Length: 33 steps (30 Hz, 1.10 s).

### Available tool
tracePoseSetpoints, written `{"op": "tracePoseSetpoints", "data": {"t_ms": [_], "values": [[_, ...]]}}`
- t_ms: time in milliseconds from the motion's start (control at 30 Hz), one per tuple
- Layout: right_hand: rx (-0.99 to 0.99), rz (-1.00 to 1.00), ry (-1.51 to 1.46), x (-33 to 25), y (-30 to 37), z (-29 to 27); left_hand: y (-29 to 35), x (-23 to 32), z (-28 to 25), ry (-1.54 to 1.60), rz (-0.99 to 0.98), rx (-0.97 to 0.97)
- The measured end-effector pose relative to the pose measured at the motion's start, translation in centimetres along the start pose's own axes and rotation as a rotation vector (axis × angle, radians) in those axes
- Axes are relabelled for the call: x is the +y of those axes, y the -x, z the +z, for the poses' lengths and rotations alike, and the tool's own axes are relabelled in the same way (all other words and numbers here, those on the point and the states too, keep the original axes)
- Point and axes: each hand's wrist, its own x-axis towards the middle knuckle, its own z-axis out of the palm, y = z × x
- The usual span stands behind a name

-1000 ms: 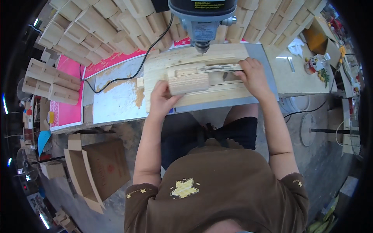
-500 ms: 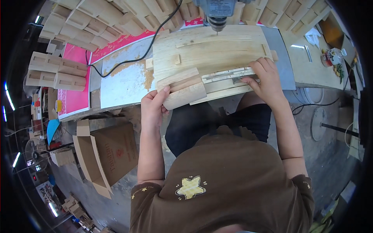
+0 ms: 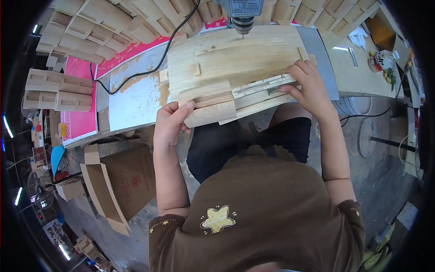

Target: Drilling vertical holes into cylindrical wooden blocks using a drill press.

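Note:
My left hand [image 3: 171, 120] grips the left end of a pale wooden block [image 3: 212, 114] with rounded sides and a long groove, thumb on top. The right end of the block meets a long wooden jig [image 3: 258, 88] made of layered strips with light marked edges. My right hand [image 3: 309, 84] is closed on the far right end of that jig, thumb below and fingers over the top. Both pieces lie at the near edge of a wide wooden board [image 3: 240, 56]. Whether the jig reaches into the block is hidden.
Above the board hangs a drill head [image 3: 243, 23] with a thin bit. Stacked grooved wooden blocks [image 3: 104, 22] line the back, with more blocks [image 3: 59, 90] at left. A black cable [image 3: 149, 71] crosses the table. An open cardboard box [image 3: 122, 183] stands on the floor at left.
The view has shifted, so the table and drill appear farther left and slightly higher. Both hands keep their grips, and the block and jig sit slightly farther right relative to the board.

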Motion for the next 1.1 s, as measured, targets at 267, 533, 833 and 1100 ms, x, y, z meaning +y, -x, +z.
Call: {"op": "tracePoseSetpoints", "data": {"t_ms": [267, 533, 833, 1100], "values": [[0.061, -0.012, 0.033, -0.4, 0.4, 0.4, 0.2, 0.1, 1.2, 0.01, 0.032, 0.106], [0.084, -0.017, 0.057, -0.8, 0.0, 0.9, -1.1, -2.8, 5.6, 0.247, 0.11, -0.18], [0.176, 0.059, 0.12, 2.0, -1.4, 1.7, -2.9, -5.3, 8.4, -0.532, 0.853, 0.069], [0.176, 0.09, 0.173, 4.1, -6.2, 3.7, -9.5, -4.2, 8.5, -0.838, 0.785, 0.31]]}}
